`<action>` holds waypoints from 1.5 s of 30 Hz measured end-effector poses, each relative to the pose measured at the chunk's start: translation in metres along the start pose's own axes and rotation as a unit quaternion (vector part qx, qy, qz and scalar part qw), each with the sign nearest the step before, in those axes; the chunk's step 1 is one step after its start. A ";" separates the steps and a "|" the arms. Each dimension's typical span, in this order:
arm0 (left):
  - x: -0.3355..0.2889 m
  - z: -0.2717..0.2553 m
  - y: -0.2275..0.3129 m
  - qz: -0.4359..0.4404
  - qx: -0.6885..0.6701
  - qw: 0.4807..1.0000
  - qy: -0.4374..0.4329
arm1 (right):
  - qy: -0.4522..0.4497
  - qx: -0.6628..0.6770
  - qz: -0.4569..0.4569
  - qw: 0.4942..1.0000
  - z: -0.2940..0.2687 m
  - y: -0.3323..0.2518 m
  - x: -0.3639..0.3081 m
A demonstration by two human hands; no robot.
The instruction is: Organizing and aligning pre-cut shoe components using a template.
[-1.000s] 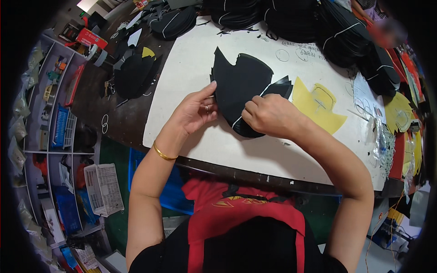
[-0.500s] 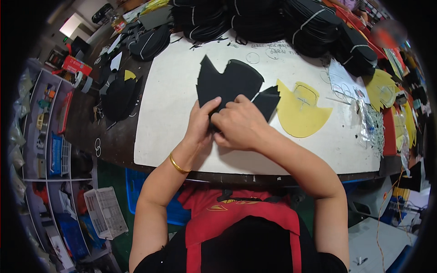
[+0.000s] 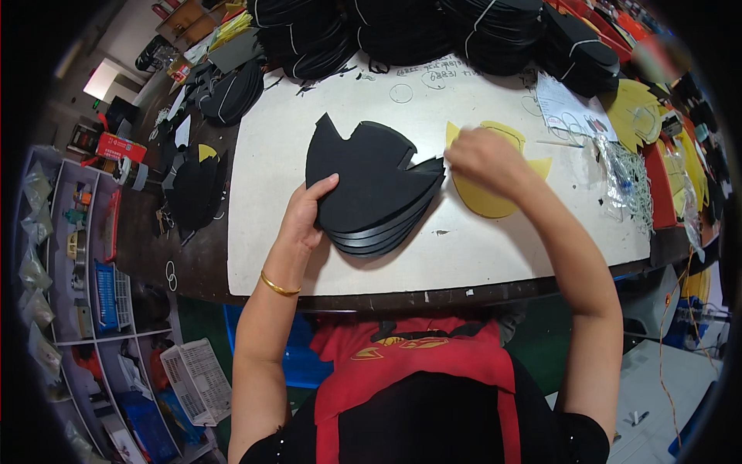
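Observation:
A fanned stack of black sheet pieces (image 3: 371,174), curved below and notched along the top, is tilted up over the white board. My left hand (image 3: 302,213) grips its left edge, thumb on the top piece and the other fingers hidden beneath. Just off the stack's right tip is my right hand (image 3: 488,161), blurred, its fingers curled in; whatever they may hold does not show. Under that hand a yellow template (image 3: 483,199) of similar outline lies on the board, partly covered.
The white board (image 3: 379,282) covers much of the dark table. Tied black stacks (image 3: 402,35) line its far side. More black pieces (image 3: 193,189) lie left. At right are a printed sheet (image 3: 568,108), clear plastic bags (image 3: 614,185) and yellow pieces (image 3: 634,108). Shelves stand at left.
My right hand has left the stack and moved right, over the yellow template. The stack now shows its layered lower edges. My left hand still holds the stack's left side.

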State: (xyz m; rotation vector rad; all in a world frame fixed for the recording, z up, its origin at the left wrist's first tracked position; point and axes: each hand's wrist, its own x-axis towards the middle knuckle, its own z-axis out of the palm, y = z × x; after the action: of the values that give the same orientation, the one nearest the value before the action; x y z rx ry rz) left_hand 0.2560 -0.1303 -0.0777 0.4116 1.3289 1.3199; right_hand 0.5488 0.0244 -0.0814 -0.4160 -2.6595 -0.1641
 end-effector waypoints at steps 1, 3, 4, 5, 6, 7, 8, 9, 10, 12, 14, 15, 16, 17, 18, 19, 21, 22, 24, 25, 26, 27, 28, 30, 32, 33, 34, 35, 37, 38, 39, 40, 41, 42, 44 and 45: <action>-0.004 0.003 0.000 0.018 0.025 1.000 0.005 | 0.011 -0.018 0.046 0.999 0.005 0.017 0.000; -0.012 0.008 -0.001 0.045 0.066 0.997 0.023 | 0.035 -0.048 0.148 0.987 0.006 0.047 -0.002; -0.016 0.009 -0.003 0.073 0.100 0.991 0.042 | 0.036 -0.046 0.149 0.987 0.000 0.051 0.000; -0.018 0.010 -0.007 0.069 0.106 0.991 0.050 | -0.013 -0.062 0.226 0.972 -0.006 0.056 0.001; -0.020 0.009 -0.012 0.169 0.229 0.954 0.098 | -0.064 -0.077 0.300 0.949 -0.007 0.061 0.001; -0.024 0.008 -0.017 0.267 0.341 0.891 0.135 | -0.064 -0.074 0.301 0.948 -0.007 0.064 -0.007; -0.029 0.011 -0.022 0.379 0.463 0.778 0.193 | -0.028 -0.110 0.291 0.950 -0.009 0.066 -0.018; -0.033 0.015 -0.022 0.377 0.464 0.779 0.191 | 0.007 -0.145 0.281 0.949 -0.009 0.067 -0.028; -0.041 0.026 -0.013 0.442 0.566 0.683 0.134 | 0.013 -0.129 0.293 0.947 -0.015 0.065 -0.035; -0.053 0.032 -0.017 0.479 0.675 0.559 0.044 | 0.040 -0.099 0.251 0.962 -0.020 0.049 -0.030; -0.059 0.038 -0.025 0.479 0.710 0.516 0.032 | 0.092 -0.045 0.187 0.977 -0.024 0.021 -0.019; -0.060 0.039 -0.024 0.472 0.713 0.517 0.036 | 0.091 -0.038 0.183 0.978 -0.024 0.007 -0.014; -0.061 0.041 -0.022 0.468 0.721 0.509 0.030 | 0.089 0.012 0.176 0.980 -0.028 -0.007 -0.014; -0.061 0.042 -0.021 0.463 0.731 0.501 0.024 | 0.087 0.064 0.169 0.980 -0.031 -0.018 -0.014; -0.060 0.041 -0.020 0.460 0.732 0.502 0.022 | 0.086 0.067 0.171 0.979 -0.033 -0.027 -0.015; -0.058 0.039 -0.018 0.471 0.745 0.472 0.008 | 0.088 0.094 0.162 0.978 -0.035 -0.034 -0.016; -0.064 0.031 -0.004 0.478 0.760 0.441 -0.008 | 0.092 0.125 0.154 0.976 -0.040 -0.046 -0.019; -0.068 0.028 0.013 0.473 0.690 0.547 0.030 | 0.106 0.136 0.170 0.970 -0.043 -0.048 -0.023; -0.075 0.034 0.036 0.448 0.371 0.813 0.031 | 0.125 0.147 0.194 0.962 -0.046 -0.050 -0.029; -0.081 0.035 0.040 0.394 0.101 0.914 -0.001 | 0.126 0.182 0.212 0.952 -0.048 -0.052 -0.031; -0.083 0.031 0.038 0.329 0.008 0.943 -0.058 | 0.127 0.217 0.230 0.940 -0.048 -0.055 -0.033; -0.075 0.026 0.028 0.240 -0.033 0.970 -0.027 | 0.130 0.219 0.234 0.938 -0.047 -0.058 -0.035; -0.072 0.020 0.015 0.165 -0.056 0.985 -0.010 | 0.121 0.248 0.237 0.932 -0.048 -0.061 -0.033; -0.064 0.016 -0.008 0.068 -0.104 0.992 -0.006 | 0.116 0.272 0.249 0.922 -0.044 -0.063 -0.031; -0.068 0.016 -0.015 0.050 -0.106 0.993 -0.008 | 0.078 0.275 0.244 0.926 -0.038 -0.067 -0.035; -0.066 0.014 -0.014 0.046 -0.102 0.994 -0.010 | 0.080 0.275 0.249 0.925 -0.034 -0.068 -0.036; -0.064 0.013 -0.014 0.048 -0.102 0.994 -0.016 | 0.086 0.272 0.250 0.925 -0.030 -0.068 -0.035; -0.063 0.013 -0.014 0.050 -0.102 0.993 -0.022 | 0.092 0.269 0.251 0.925 -0.027 -0.068 -0.036; -0.064 0.015 -0.015 0.051 -0.103 0.993 -0.019 | 0.091 0.262 0.252 0.927 -0.022 -0.069 -0.036; -0.064 0.015 -0.015 0.052 -0.106 0.993 -0.016 | 0.089 0.256 0.253 0.929 -0.021 -0.070 -0.036; -0.064 0.014 -0.015 0.052 -0.105 0.993 -0.018 | 0.090 0.254 0.254 0.929 -0.021 -0.071 -0.035; -0.065 0.014 -0.015 0.054 -0.103 0.993 -0.015 | 0.069 0.260 0.260 0.927 -0.022 -0.072 -0.034; -0.065 0.013 -0.015 0.056 -0.101 0.993 -0.011 | 0.048 0.265 0.267 0.925 -0.023 -0.072 -0.033; -0.066 0.013 -0.016 0.056 -0.101 0.993 -0.013 | 0.048 0.263 0.268 0.926 -0.023 -0.073 -0.034; -0.067 0.014 -0.016 0.059 -0.104 0.993 -0.005 | 0.044 0.261 0.273 0.925 -0.021 -0.075 -0.036; -0.068 0.014 -0.016 0.059 -0.104 0.993 -0.007 | 0.046 0.260 0.273 0.925 -0.022 -0.077 -0.035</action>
State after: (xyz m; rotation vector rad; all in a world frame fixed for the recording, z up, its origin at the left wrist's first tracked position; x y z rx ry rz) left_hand 0.2939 -0.1865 -0.0558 0.3582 1.1553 1.5360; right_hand 0.5634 -0.0613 -0.0810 -0.9062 -2.2640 0.6577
